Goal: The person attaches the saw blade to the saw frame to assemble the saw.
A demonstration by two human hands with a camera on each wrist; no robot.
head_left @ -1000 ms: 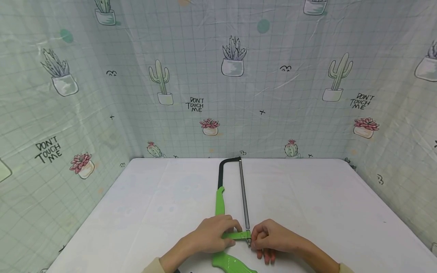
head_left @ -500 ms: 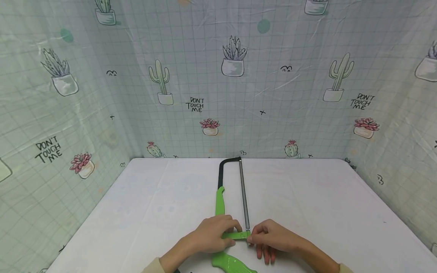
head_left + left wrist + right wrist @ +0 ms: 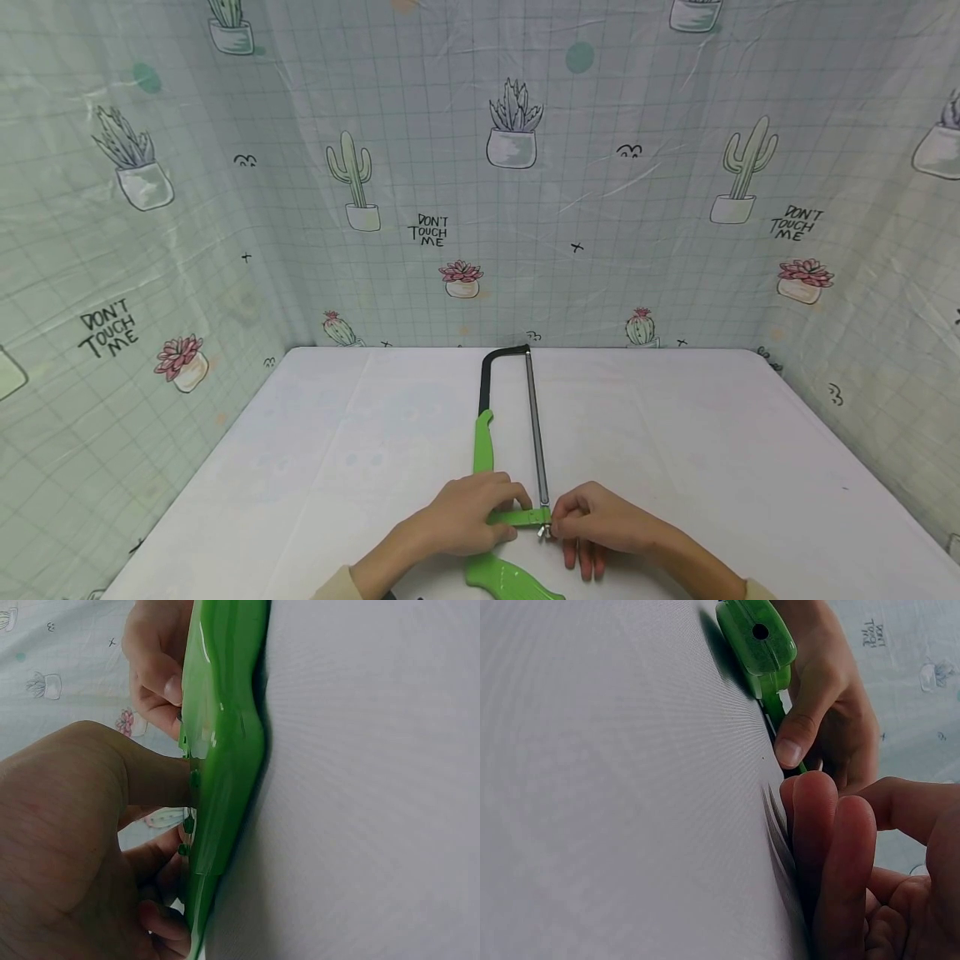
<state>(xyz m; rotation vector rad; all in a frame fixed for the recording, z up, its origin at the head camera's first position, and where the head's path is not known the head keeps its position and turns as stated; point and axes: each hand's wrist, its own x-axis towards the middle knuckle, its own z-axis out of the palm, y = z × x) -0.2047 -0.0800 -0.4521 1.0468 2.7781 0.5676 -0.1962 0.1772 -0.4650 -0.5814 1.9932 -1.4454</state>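
A hacksaw [image 3: 483,450] with a green handle and black front frame lies flat on the white table, its blade [image 3: 536,425] on the right side. My left hand [image 3: 474,512] holds the green crossbar [image 3: 521,517] near the handle, thumb on the near side and fingers over the far side. At the blade's near end sits a small metal wing nut [image 3: 544,532]. The thumb and forefinger of my right hand [image 3: 603,521] pinch it from the right, other fingers hanging below. In the left wrist view the green handle [image 3: 225,727] hides the nut.
The white table [image 3: 675,433] extends around the saw on both sides. A cloth backdrop [image 3: 450,183] printed with cactus drawings stands behind and beside it. Some small dark object [image 3: 388,595] shows at the bottom edge, by the left sleeve [image 3: 339,585].
My right thumb moved left over the wing nut, then drew back right, leaving the nut showing with its wings turned differently. My left hand and the hacksaw stayed still.
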